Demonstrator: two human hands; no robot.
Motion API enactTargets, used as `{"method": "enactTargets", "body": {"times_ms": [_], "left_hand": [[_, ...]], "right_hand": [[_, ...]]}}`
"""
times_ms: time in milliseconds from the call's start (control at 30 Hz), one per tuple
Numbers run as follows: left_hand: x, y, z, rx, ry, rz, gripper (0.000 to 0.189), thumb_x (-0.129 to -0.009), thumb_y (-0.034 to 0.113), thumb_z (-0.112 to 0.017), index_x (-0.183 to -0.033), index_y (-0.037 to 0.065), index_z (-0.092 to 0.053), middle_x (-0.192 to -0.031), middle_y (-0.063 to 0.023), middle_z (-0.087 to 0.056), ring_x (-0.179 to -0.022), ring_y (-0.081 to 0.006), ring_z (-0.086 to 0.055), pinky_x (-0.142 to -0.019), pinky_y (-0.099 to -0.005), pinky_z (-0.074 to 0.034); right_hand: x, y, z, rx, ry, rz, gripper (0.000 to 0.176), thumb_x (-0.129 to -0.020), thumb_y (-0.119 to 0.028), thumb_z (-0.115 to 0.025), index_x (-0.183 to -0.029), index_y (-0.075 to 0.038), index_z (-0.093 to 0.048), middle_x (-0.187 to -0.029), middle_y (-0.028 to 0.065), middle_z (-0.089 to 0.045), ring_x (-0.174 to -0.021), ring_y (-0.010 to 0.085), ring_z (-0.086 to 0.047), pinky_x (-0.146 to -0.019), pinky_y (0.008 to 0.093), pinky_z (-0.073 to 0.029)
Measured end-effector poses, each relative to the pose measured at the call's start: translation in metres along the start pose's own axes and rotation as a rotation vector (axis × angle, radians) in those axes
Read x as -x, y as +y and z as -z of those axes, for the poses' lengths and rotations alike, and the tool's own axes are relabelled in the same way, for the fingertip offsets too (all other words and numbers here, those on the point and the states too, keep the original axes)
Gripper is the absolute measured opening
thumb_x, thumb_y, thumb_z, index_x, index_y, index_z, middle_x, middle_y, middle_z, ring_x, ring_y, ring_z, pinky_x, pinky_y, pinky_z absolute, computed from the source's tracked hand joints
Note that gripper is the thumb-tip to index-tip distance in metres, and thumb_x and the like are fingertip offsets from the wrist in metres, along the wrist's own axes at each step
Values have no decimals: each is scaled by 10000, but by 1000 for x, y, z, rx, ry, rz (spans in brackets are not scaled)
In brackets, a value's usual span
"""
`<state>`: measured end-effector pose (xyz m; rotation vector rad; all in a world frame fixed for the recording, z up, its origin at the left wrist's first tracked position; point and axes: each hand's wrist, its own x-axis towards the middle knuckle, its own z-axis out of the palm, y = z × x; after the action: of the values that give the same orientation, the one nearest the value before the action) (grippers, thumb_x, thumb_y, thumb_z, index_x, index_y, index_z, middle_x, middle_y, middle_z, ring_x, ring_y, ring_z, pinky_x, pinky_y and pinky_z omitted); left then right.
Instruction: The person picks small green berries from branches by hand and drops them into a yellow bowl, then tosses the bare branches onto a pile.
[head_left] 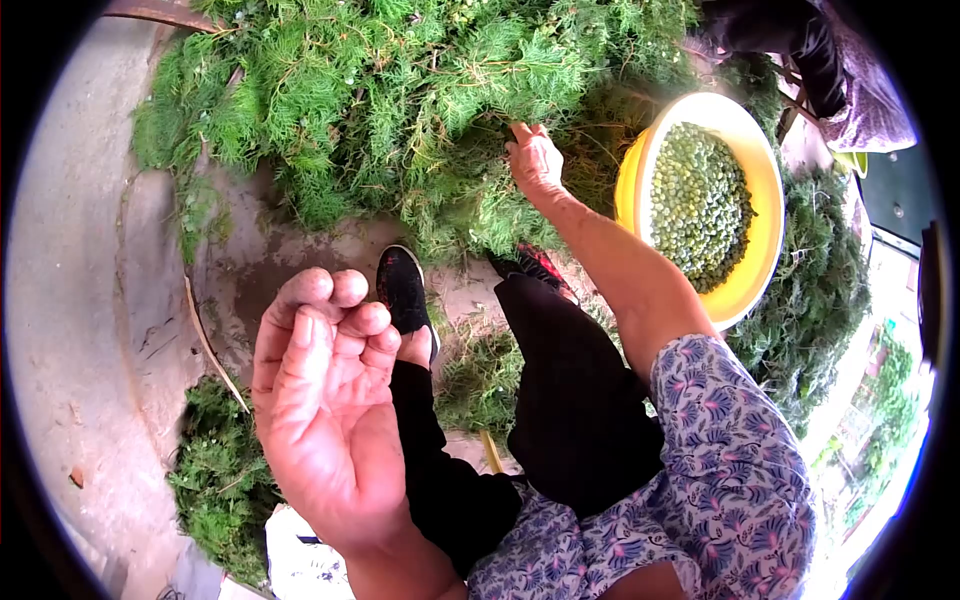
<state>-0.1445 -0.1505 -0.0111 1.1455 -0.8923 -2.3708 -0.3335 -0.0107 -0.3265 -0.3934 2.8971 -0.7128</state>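
Observation:
Close to the camera on the left, my left hand [335, 400] shows its palm, with the fingers loosely curled and nothing visible in them. Farther forward, my right hand [535, 165] has its fingers closed on green foliage at the edge of a large heap of leafy branches [390, 100]. To the right of that hand and forearm is a yellow basin [765, 205] holding many small round green berries [695, 200].
More cut branches lie right of the basin [815, 280] and at the lower left [225, 480]. A long thin stick [212, 345] rests on the concrete floor [90, 260]. Another person's dark sleeve [770, 30] shows at the upper right.

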Motion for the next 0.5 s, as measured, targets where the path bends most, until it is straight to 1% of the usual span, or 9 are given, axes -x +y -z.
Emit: {"method": "enactTargets", "body": {"times_ms": [100,167,233,300,333,367,433,467,500], "left_hand": [[-2,-1,1,25,-86,-7,203,-886,132,-499,-1038,2,-535,-965,-99,-598,-804,-159,-580,-723,-339,-482],[-3,-1,2,27,-75,-4,201,-888,134,-495,-1034,2,-535,-956,-101,-600,-802,-166,-580,-709,-355,-487],[-3,-1,5,-5,-179,30,214,-919,150,-457,-1094,41,-516,-1021,-57,-555,-846,-143,-510,-767,-288,-436],[-3,-1,4,3,-172,32,219,-918,147,-461,-1096,35,-520,-1024,-58,-559,-848,-143,-513,-771,-287,-436],[-3,-1,3,13,-165,35,223,-916,145,-464,-1098,30,-523,-1027,-60,-563,-851,-144,-515,-774,-287,-435],[-3,0,2,16,-168,32,223,-916,145,-464,-1098,30,-523,-1027,-60,-563,-851,-144,-515,-774,-287,-435],[-3,1,-2,72,-25,18,183,-880,119,-516,-1018,2,-547,-941,-96,-603,-806,-155,-577,-718,-286,-478],[-4,1,0,59,-18,7,182,-875,122,-529,-1017,11,-556,-947,-92,-604,-806,-154,-576,-741,-271,-468],[-4,0,1,61,-23,7,182,-875,122,-529,-1017,11,-556,-947,-92,-604,-806,-154,-576,-741,-271,-468]], "right_hand": [[-8,-4,-10,98,-43,29,297,-751,-157,-633,-1040,-121,-571,-962,177,-534,-863,346,-556,-731,430,-464],[-11,-6,-14,77,-46,23,270,-748,-151,-634,-1011,-113,-582,-943,177,-546,-854,341,-565,-721,426,-468],[-14,1,-21,60,-43,16,244,-744,-146,-636,-981,-106,-594,-924,177,-558,-845,335,-573,-712,421,-472],[-15,11,-29,-134,9,160,292,-713,-71,-653,-1001,-72,-607,-841,180,-601,-770,373,-577,-659,409,-471],[-14,14,-28,-254,76,227,255,-719,-31,-645,-972,-30,-613,-758,146,-624,-666,293,-603,-568,355,-474],[-13,17,-27,-253,79,231,255,-719,-31,-645,-972,-30,-613,-758,146,-624,-666,293,-603,-568,355,-474],[-4,8,-2,-894,-211,-301,263,-731,-45,-642,-989,2,-614,-768,119,-632,-588,173,-600,-499,289,-469],[1,7,8,-973,-219,-312,237,-758,-57,-625,-978,27,-598,-734,73,-605,-533,111,-567,-433,235,-430],[5,6,18,-971,-215,-309,237,-758,-57,-625,-978,27,-598,-734,73,-605,-533,111,-567,-433,235,-430]]}}
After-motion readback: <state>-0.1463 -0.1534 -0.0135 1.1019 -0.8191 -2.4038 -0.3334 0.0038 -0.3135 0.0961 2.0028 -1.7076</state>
